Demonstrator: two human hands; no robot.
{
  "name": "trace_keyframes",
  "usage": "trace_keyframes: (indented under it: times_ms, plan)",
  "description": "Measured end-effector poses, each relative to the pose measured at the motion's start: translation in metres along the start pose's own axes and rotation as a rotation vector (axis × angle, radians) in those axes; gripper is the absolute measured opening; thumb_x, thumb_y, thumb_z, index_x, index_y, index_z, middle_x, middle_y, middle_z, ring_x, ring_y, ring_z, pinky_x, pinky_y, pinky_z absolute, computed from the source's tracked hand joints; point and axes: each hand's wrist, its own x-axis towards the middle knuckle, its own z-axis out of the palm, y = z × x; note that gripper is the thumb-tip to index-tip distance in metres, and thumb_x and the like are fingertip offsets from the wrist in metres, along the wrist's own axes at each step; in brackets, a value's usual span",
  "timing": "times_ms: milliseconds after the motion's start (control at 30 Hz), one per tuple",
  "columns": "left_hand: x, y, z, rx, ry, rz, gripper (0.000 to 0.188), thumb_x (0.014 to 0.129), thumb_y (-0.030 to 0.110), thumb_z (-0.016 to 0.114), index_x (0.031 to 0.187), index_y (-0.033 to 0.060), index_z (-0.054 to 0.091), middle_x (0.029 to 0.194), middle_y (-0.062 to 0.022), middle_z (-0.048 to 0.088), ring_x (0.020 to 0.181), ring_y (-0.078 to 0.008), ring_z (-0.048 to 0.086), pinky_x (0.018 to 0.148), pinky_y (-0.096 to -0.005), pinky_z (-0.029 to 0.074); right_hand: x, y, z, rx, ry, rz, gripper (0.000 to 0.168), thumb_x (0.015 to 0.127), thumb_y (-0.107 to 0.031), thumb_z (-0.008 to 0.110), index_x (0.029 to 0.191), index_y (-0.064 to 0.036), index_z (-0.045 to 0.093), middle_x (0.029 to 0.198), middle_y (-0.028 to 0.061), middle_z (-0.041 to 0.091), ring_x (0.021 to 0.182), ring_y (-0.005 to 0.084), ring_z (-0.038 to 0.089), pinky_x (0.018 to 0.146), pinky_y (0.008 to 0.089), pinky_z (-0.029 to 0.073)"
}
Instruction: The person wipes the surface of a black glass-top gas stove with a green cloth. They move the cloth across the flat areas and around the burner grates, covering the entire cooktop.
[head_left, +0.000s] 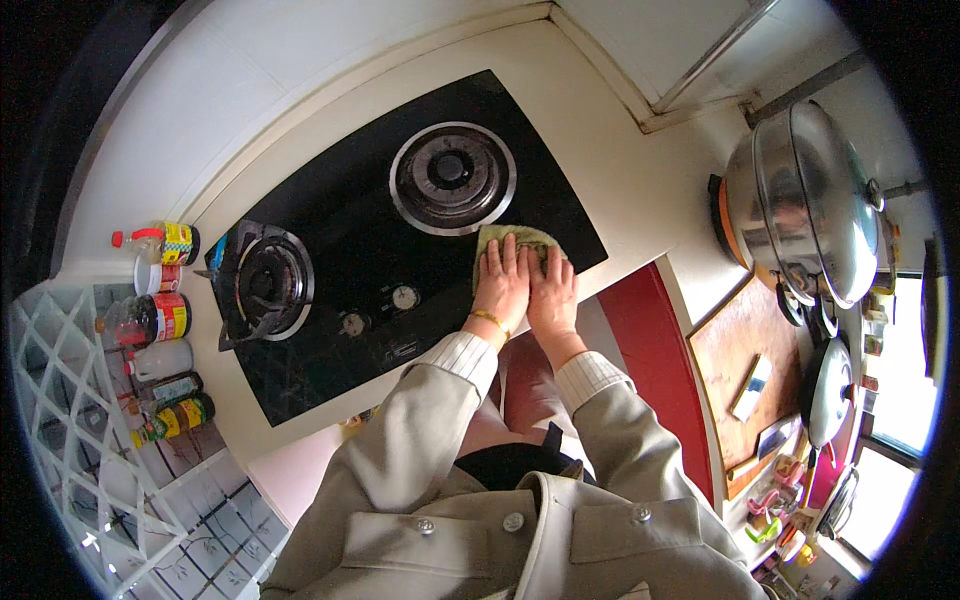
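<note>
Both hands lie side by side, flat on a folded green cloth (532, 236) at the right front of a black glass gas cooktop (345, 225). My left hand (504, 289) has a gold-coloured bracelet at the wrist, and its fingers stretch over the cloth. Close against it, my right hand (553, 300) presses the cloth too. Just beyond the cloth sits the right burner (451, 174), ringed in metal, with no pan support on it. The left burner (270, 283) carries a dark pan support (262, 330). Two control knobs (406, 298) show between the burners. The palms hide part of the cloth.
Several bottles and jars (171, 315) line the counter's left end. At the right stand a large lidded steel steamer pot (795, 202), a wooden cutting board (750, 337), a cleaver (776, 437) and a lidded pan (830, 394). A red cabinet front (660, 352) is beside my right arm.
</note>
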Motion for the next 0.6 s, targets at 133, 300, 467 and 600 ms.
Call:
trace_keyframes:
  times_ms: [133, 300, 467, 600]
  plan:
    - [-0.039, -0.023, -0.002, -0.002, -0.011, -0.081, 0.048, 0.091, 0.013, 0.042, 0.135, -0.0033, 0.04, 0.144, -0.0258, 0.033, 0.127, -0.046, 0.039, 0.105, -0.0498, 0.034, -0.011, -0.034, 0.008, 0.088, -0.005, -0.057, 0.05, 0.083, -0.015, 0.051, 0.133, -0.013, 0.049, 0.132, 0.0148, 0.042, 0.114, 0.0323, 0.046, 0.095, 0.0427, 0.038]
    - [-0.077, -0.04, -0.008, 0.0, -0.049, -0.108, 0.05, 0.09, 0.013, 0.043, 0.137, -0.0037, 0.038, 0.145, -0.0267, 0.03, 0.129, -0.047, 0.036, 0.106, -0.0505, 0.033, -0.029, -0.054, 0.007, 0.11, -0.063, -0.163, 0.056, 0.081, -0.012, 0.052, 0.136, -0.013, 0.045, 0.136, 0.016, 0.041, 0.119, 0.0334, 0.044, 0.099, 0.0423, 0.038]
    - [-0.077, -0.032, -0.009, 0.084, -0.069, -0.121, 0.047, 0.091, 0.016, 0.044, 0.135, -0.0009, 0.043, 0.144, -0.0265, 0.034, 0.129, -0.048, 0.035, 0.106, -0.0508, 0.033, -0.036, -0.051, 0.002, 0.023, -0.097, -0.164, 0.056, 0.082, -0.013, 0.052, 0.137, -0.014, 0.044, 0.134, 0.0144, 0.042, 0.12, 0.0311, 0.044, 0.098, 0.0406, 0.038]
    - [-0.058, -0.032, -0.012, 0.003, -0.09, -0.136, 0.049, 0.089, 0.012, 0.045, 0.136, -0.0025, 0.041, 0.145, -0.0266, 0.031, 0.129, -0.0485, 0.034, 0.107, -0.0514, 0.032, -0.017, -0.049, -0.002, 0.015, -0.118, -0.145, 0.055, 0.081, -0.013, 0.053, 0.136, -0.013, 0.044, 0.132, 0.0136, 0.043, 0.115, 0.0298, 0.046, 0.094, 0.0397, 0.04]
